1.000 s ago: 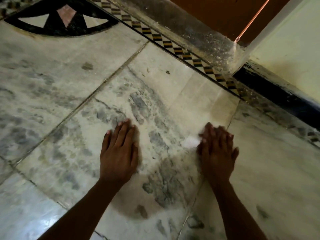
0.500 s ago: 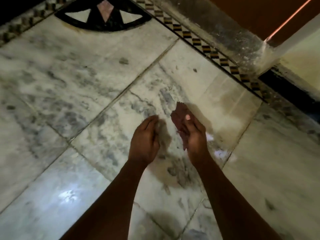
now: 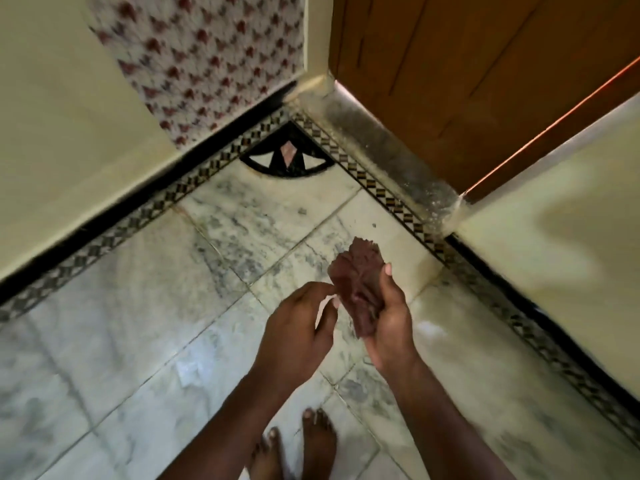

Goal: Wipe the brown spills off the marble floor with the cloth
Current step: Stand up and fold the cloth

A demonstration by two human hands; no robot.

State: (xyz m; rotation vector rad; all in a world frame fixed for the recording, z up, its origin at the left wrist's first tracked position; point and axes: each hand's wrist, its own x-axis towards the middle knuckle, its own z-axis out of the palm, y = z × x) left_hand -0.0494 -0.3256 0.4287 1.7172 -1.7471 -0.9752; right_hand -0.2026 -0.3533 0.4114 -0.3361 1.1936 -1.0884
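Observation:
A crumpled brown cloth (image 3: 358, 282) is bunched in my right hand (image 3: 389, 317), which grips it well above the marble floor (image 3: 166, 327). My left hand (image 3: 298, 334) hovers just left of the cloth with its fingers loosely apart; its fingertips are near the cloth's edge, and I cannot tell if they touch it. A small dark speck (image 3: 302, 211) and another (image 3: 374, 224) lie on the pale tiles beyond the hands. The floor under the hands is grey-veined and shiny.
A wooden door (image 3: 467, 71) and its dusty threshold (image 3: 377, 150) stand at the back right. Cream walls (image 3: 62, 126) meet in the corner, with a patterned tile panel (image 3: 214, 57). A checkered border strip (image 3: 194, 183) runs along the walls. My bare feet (image 3: 298, 445) stand at the bottom.
Both hands have lifted off the floor, where they lay flat. The right hand has gathered the cloth into a bunch. The view has risen and pulled back, showing the corner, door and feet.

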